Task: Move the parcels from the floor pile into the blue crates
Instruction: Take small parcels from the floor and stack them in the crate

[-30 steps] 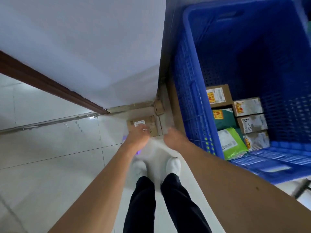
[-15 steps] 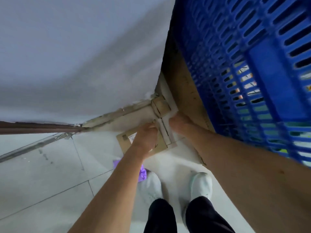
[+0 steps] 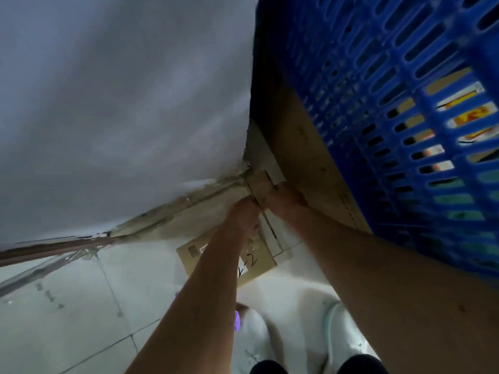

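A small cardboard parcel [image 3: 259,184] sits in the floor corner where the wall meets the big cardboard box. My left hand [image 3: 243,215] grips its left edge with curled fingers, and my right hand [image 3: 286,198] holds its right side. Below my hands a flat brown parcel [image 3: 258,261] marked "2-2" lies on the tiles, partly hidden by my left forearm. A flat white parcel [image 3: 273,234] lies beside it. The blue crate [image 3: 405,85] fills the upper right, and parcels show through its slots.
The crate rests on a big cardboard box [image 3: 310,160]. A grey wall [image 3: 121,103] closes the left and back, with a brown skirting strip [image 3: 54,251]. My white shoes [image 3: 341,329] stand on the pale tiled floor [image 3: 67,306]. A purple scrap [image 3: 237,321] lies by my left foot.
I have bent lower and closer to the corner. Both hands have moved past the flat brown parcel up to the small parcel in the corner and closed on it.
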`<state>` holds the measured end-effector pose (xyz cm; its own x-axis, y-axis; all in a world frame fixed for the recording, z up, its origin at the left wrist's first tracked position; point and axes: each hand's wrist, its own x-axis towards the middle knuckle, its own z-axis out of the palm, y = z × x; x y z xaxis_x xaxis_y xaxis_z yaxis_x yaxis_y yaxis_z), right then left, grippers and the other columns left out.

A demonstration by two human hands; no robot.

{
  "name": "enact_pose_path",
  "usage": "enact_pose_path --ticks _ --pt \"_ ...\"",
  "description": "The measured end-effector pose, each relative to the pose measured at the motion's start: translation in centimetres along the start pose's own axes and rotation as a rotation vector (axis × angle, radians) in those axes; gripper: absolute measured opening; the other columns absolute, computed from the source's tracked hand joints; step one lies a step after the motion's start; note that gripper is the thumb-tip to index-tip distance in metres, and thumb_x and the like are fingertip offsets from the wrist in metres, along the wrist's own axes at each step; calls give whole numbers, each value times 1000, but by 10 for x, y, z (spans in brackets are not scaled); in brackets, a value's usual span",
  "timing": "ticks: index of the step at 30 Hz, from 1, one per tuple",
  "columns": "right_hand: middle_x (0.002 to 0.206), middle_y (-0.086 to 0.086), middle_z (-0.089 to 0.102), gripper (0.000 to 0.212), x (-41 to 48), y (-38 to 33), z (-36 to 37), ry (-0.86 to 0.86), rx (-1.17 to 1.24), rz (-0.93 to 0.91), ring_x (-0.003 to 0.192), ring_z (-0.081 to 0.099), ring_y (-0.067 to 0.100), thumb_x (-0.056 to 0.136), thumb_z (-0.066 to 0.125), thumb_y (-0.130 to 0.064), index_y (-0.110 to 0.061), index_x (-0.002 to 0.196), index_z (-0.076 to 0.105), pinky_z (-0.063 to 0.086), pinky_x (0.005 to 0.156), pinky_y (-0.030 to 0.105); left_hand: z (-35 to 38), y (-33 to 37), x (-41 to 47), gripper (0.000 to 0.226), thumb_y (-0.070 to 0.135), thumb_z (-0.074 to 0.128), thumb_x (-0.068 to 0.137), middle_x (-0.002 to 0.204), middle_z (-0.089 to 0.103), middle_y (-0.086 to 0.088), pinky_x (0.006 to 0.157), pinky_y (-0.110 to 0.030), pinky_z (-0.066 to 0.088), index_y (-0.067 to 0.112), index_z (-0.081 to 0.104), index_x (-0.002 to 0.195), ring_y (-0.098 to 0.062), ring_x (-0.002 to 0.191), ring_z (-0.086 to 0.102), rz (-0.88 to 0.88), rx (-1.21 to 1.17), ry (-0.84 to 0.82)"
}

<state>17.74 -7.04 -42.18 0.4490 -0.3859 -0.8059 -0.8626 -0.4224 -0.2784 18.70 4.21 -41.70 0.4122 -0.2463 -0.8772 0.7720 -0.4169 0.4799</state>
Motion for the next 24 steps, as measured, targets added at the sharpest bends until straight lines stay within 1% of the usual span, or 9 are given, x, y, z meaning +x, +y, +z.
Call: enact_pose_path --ticks 3,5,8,11,15,17,19,20,24 --pt "124 13 59 45 -14 2 -5 32 20 32 93 55 25 99 42 -33 -9 135 53 45 76 31 2 -4 -23 38 8 48 100 128 60 -10 101 -44 52 7 54 138 -28 115 61 5 7 -65" --pt "127 14 58 46 -32 0 -12 33 34 39 99 58 27 97 43 -32 -8 135 53 47 81 32 3 0 -40 34 7 47 100 117 60 -3 98 -40 52 16 57 131 -19 102 61 9 9 -43" --pt "132 14 56 49 -79 -8 -26 23 -11 -7 115 57 31 96 47 -37 -8 134 51 49 95 38 5 18 -73 25 7 44 102 97 60 5 90 -34 51 28 58 103 -10 85 58 -19 27 -15" --pt "134 12 54 52 -138 -19 -51 56 -130 -53 120 55 33 96 52 -40 -6 135 46 48 95 39 10 41 -126 29 -1 41 95 99 62 -5 82 -33 48 17 62 102 -21 95 56 -81 -83 41" --pt "140 12 49 59 -217 -38 -89 63 -132 -78 128 51 33 95 54 -43 -8 140 41 43 98 39 10 77 -214 31 -1 44 85 83 65 2 91 -35 54 18 67 91 -13 87 59 -124 -172 65" --pt "140 14 48 58 -262 -47 -114 30 -166 -104 128 49 34 98 49 -43 -7 142 40 42 98 40 12 99 -263 31 -6 43 88 68 60 2 79 -29 56 16 62 78 -10 72 56 -127 -176 108" --pt "135 16 52 52 -308 -56 -139 22 -205 -165 123 53 36 100 48 -40 -6 139 43 44 96 41 13 118 -315 31 -6 44 91 67 57 -3 65 -27 52 14 59 71 -13 66 54 -114 -174 135" --pt "134 17 54 49 -328 -59 -151 26 -224 -192 120 55 36 100 48 -38 -6 136 44 45 95 41 13 127 -338 29 -4 47 92 70 58 -4 64 -27 52 13 58 72 -15 69 56 -112 -177 137" --pt "139 14 50 50 -409 -63 -197 16 -294 -252 122 55 36 99 46 -42 -9 137 45 46 95 43 16 146 -419 7 16 61 95 96 68 -8 98 -40 53 13 65 90 -25 100 68 -90 -228 167"
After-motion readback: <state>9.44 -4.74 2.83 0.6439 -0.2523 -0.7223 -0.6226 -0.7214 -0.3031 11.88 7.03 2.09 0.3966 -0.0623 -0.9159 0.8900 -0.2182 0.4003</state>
